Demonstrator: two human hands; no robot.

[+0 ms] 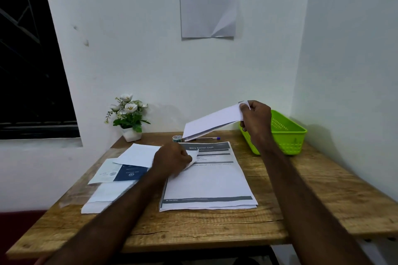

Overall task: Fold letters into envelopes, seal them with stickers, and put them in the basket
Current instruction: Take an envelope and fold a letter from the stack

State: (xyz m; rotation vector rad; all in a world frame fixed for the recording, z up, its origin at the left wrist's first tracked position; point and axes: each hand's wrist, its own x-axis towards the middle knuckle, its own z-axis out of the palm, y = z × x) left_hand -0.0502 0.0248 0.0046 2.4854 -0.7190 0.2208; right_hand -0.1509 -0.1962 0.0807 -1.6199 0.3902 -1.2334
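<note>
My right hand [255, 117] holds a white envelope [212, 122] by its right end, lifted and tilted over the back of the wooden table [193, 228], just left of the green basket [286, 133]. My left hand [173, 159] pinches the curled upper left corner of the top printed letter [206, 180] on a small stack in the table's middle. A roll of stickers [177, 138] stands behind the stack, partly hidden by the envelope. Several white envelopes and papers [112, 178], one with a dark blue panel, lie to the left.
A pen [206, 138] with a blue cap lies behind the letters. A small white pot of artificial flowers [129, 118] stands at the back left against the wall. A printed sheet [207, 0] hangs on the wall. A dark window [28, 60] is at left.
</note>
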